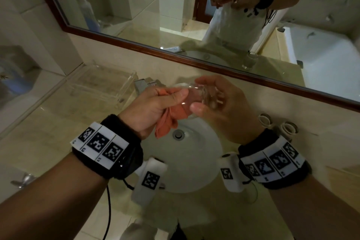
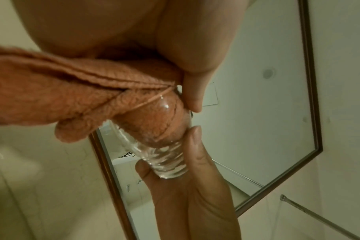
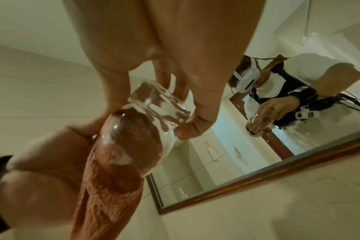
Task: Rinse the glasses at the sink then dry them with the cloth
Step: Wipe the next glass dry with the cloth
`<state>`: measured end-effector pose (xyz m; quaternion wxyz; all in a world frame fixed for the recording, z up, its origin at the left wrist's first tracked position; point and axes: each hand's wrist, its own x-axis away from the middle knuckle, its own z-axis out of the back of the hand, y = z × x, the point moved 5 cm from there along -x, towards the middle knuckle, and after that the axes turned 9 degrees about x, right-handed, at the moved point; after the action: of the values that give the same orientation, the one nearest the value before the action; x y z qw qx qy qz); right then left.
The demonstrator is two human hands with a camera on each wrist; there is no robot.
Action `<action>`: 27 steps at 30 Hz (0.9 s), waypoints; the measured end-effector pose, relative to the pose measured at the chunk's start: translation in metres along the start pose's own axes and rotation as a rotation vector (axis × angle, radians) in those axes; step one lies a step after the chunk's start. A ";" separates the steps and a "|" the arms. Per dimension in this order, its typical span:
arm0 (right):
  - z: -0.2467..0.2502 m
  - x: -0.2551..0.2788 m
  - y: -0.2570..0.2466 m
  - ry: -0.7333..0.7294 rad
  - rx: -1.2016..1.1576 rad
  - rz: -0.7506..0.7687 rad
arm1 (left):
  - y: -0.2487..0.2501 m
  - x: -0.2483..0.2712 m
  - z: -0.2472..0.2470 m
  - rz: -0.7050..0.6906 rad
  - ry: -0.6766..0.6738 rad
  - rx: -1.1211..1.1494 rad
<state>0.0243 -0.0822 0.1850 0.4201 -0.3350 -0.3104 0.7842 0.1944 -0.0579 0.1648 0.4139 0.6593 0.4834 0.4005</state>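
A clear glass (image 1: 196,94) lies on its side above the white sink (image 1: 206,161), mouth toward the left. My right hand (image 1: 206,101) grips its thick base between thumb and fingers. My left hand (image 1: 167,101) holds an orange cloth (image 1: 168,122), part of it stuffed into the glass and the tail hanging below. In the left wrist view the cloth (image 2: 51,91) fills the glass (image 2: 166,142), which carries droplets. The right wrist view shows the glass (image 3: 154,110) in my fingers (image 3: 197,113) and the cloth (image 3: 105,203) trailing down.
The sink drain (image 1: 178,134) is straight below the hands and the tap (image 1: 144,84) is behind my left hand. A clear acrylic tray (image 1: 101,82) stands on the counter at the left. Two round-rimmed items (image 1: 276,123) stand right of the basin. A framed mirror (image 1: 175,6) runs along the back.
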 end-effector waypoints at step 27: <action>-0.001 -0.004 0.002 -0.096 0.042 -0.193 | -0.005 -0.001 0.001 -0.045 0.061 0.000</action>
<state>0.0255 -0.0863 0.1841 0.4852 -0.2566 -0.3445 0.7616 0.1936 -0.0579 0.1595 0.4079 0.6358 0.5103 0.4110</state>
